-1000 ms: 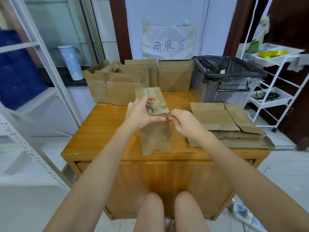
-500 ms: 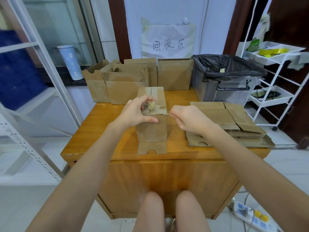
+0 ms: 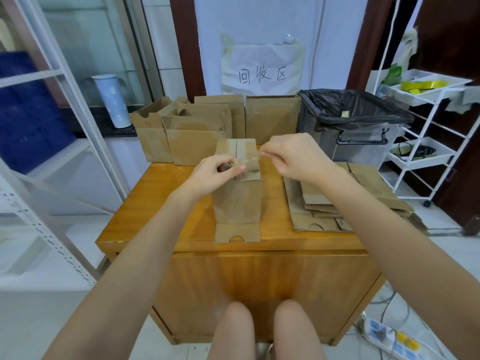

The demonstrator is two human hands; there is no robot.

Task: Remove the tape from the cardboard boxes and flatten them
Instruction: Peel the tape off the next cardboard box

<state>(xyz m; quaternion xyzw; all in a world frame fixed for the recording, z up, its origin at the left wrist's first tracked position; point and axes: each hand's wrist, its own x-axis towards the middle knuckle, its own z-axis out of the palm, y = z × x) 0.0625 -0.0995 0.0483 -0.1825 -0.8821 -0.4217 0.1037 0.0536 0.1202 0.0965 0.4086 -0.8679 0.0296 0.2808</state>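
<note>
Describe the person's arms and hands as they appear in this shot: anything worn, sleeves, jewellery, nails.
Both arms are bare along all that shows, with no sleeves in view. The left hand and the right hand wear no gloves, and no watch, bracelet or ring shows. A pale pink thumbnail shows on the left hand. Two bare knees sit at the bottom of the view.

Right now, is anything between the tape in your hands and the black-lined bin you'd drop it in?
Nothing visible blocks it. The tape is stretched between the left hand and right hand above the flattened box. The bin sits open, back right, beyond the stack of flat cardboard.
</note>
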